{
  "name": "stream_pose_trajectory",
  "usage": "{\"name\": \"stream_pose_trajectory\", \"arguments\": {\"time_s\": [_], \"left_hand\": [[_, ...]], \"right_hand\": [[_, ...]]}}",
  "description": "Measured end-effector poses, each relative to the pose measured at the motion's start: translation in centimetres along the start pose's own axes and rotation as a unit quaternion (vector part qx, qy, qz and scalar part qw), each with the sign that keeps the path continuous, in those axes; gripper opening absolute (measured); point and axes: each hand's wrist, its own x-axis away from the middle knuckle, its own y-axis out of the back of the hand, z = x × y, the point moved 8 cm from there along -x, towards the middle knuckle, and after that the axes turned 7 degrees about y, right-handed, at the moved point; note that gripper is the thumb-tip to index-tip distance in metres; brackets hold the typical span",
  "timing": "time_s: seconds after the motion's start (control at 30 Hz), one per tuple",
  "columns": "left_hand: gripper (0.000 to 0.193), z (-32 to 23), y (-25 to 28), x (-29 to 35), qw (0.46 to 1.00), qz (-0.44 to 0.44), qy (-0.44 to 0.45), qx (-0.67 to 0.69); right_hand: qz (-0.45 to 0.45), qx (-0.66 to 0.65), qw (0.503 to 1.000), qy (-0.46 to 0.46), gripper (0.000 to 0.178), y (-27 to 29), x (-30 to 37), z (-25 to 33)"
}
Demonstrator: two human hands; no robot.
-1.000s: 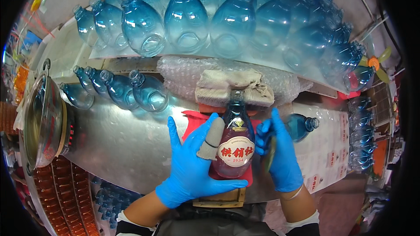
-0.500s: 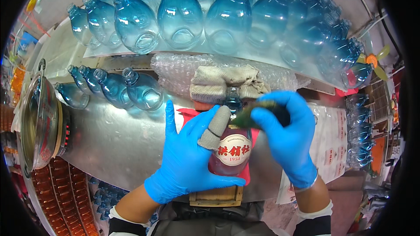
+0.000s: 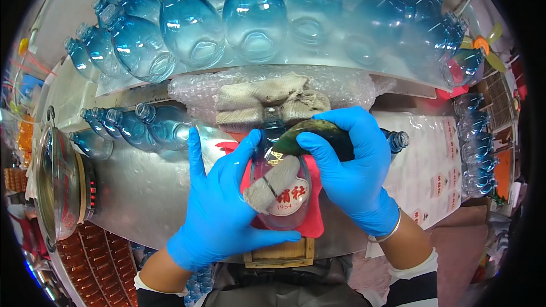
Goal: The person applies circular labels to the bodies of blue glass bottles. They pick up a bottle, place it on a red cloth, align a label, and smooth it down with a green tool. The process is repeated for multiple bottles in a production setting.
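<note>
Gloved hands are flanking a labelled bottle

The bottle is lying at the centre of the clock, its neck pointing to 12 toward a folded cream cloth, with red cloth showing around its base. Its pale label is facing up, partly covered.

From 8 o'clock, the left hand is spreading wide, not closing around anything. Its forefinger, wearing a grey sleeve, is lying across the label, while the thumb is stretching past the base toward 4 o'clock.

At 3 o'clock, the right hand is curling, thumb and fingers pinching a dark green curved piece. The piece's tip is sitting over the bottle's shoulder; whether it is touching the glass, one cannot tell.

At 6 o'clock a wooden block is showing below the base. Bubble wrap is lying beyond the cloth, and blue bottles are standing in ranks at 12. Five smaller-looking bottles are grouping at 10, a round pan is sitting at 9, and a printed sheet is lying at 3.
</note>
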Motion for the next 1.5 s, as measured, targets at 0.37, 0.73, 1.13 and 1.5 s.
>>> {"name": "stream_pose_trajectory", "arguments": {"time_s": [0.37,0.73,1.13,1.5], "left_hand": [[0.108,2.0,-2.4,2.6,0.951,-0.123,0.045,0.280],[0.089,0.4,-3.5,4.2,0.968,-0.112,0.143,0.171],[0.092,-0.1,-3.4,4.2,0.965,-0.177,0.115,0.158],[0.096,0.7,-7.2,5.4,0.885,-0.156,0.226,0.376]], "right_hand": [[0.003,-0.127,0.985,-0.115,0.022,2.2,1.2,1.4],[0.135,0.107,0.968,0.185,0.022,-2.9,-4.3,4.3],[0.032,0.074,0.986,0.143,0.029,1.3,-1.9,5.0],[0.281,0.350,0.790,0.417,0.041,-5.0,7.1,11.4]]}}
